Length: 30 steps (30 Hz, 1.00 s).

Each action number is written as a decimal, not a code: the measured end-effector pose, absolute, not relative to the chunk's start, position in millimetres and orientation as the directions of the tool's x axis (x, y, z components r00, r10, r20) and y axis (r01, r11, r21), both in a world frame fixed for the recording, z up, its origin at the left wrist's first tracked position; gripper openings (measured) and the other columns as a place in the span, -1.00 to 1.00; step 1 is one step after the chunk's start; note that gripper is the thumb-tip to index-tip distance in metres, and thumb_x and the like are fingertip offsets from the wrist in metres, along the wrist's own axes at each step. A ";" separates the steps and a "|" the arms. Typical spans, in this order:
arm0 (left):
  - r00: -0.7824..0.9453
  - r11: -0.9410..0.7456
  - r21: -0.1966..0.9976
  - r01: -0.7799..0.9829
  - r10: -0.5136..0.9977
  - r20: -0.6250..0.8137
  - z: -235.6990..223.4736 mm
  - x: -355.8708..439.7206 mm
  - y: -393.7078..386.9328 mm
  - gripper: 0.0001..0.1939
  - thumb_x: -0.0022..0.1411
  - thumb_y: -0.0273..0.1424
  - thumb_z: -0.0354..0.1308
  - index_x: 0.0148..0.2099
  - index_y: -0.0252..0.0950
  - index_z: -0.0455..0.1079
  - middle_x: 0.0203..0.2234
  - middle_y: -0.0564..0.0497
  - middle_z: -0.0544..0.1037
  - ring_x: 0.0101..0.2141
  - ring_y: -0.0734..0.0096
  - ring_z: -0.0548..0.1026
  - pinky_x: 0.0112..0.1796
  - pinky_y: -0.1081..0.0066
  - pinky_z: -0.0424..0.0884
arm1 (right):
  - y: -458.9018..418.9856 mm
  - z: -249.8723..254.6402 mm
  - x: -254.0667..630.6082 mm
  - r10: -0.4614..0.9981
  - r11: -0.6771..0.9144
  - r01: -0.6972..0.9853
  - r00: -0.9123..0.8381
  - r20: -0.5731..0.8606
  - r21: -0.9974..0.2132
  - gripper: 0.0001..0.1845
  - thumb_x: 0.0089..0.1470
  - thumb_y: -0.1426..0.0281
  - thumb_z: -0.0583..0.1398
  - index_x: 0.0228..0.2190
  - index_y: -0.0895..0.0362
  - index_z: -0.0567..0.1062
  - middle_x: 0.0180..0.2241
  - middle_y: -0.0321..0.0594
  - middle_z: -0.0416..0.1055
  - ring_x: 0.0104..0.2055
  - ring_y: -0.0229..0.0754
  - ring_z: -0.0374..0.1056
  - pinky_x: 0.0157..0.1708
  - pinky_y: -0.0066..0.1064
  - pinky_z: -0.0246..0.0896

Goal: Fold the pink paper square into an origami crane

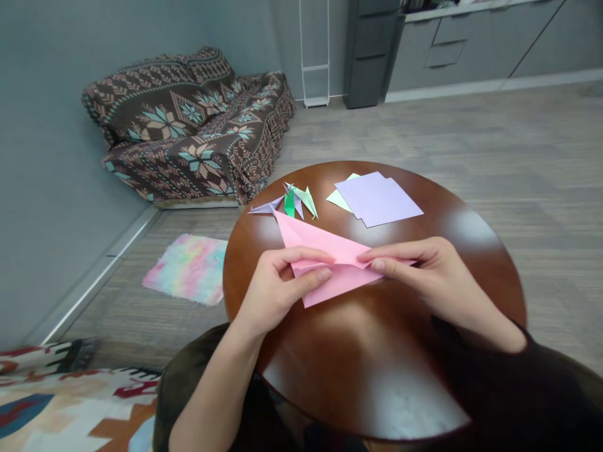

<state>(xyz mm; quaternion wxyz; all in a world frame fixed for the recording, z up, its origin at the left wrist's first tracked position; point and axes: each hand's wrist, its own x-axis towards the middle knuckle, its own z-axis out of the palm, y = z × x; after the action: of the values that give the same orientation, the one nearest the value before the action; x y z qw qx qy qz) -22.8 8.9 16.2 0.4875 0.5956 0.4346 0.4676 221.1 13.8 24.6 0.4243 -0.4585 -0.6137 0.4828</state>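
A partly folded sheet of pink origami paper (pixel 325 242) is held between my two hands above the round table. My left hand (pixel 282 282) pinches a raised fold near its middle, thumb below and index finger above. On the other side, my right hand (pixel 414 263) grips the narrowing end between thumb and fingers. A crease runs across the paper between both sets of fingertips, and one corner points up to the far left. Just beyond that corner lie several folded paper cranes, among them a green crane (pixel 289 202), a pale green crane (pixel 307 199) and a lilac crane (pixel 267 207).
Flat lilac paper sheets (pixel 379 199) overlap a pale green sheet (pixel 339 199) on the far side of the brown round table (pixel 367 358). A patterned covered sofa (pixel 188 125) stands beyond, with a fluffy pastel mat (pixel 188 269) on the floor at left.
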 end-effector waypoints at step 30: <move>-0.353 -0.280 0.926 0.253 0.864 0.358 4.0 8.8 -0.7 -0.77 0.19 -0.27 0.40 -0.37 -0.28 0.48 -0.52 0.13 0.44 -0.47 0.47 0.34 -0.41 0.49 0.29 | 0.5 25.0 200.7 0.993 0.114 -0.061 0.048 0.112 -0.992 -0.67 -0.21 0.40 0.57 -0.57 0.10 0.52 -0.44 -0.24 0.65 -0.45 -0.25 0.48 -0.44 -0.51 0.40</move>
<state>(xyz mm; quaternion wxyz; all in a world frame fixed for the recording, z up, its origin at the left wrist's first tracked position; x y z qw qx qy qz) 8.8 -0.7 4.0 0.2485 0.5115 0.5463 0.6150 200.7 0.5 25.0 0.5543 -0.4657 -0.5000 0.4753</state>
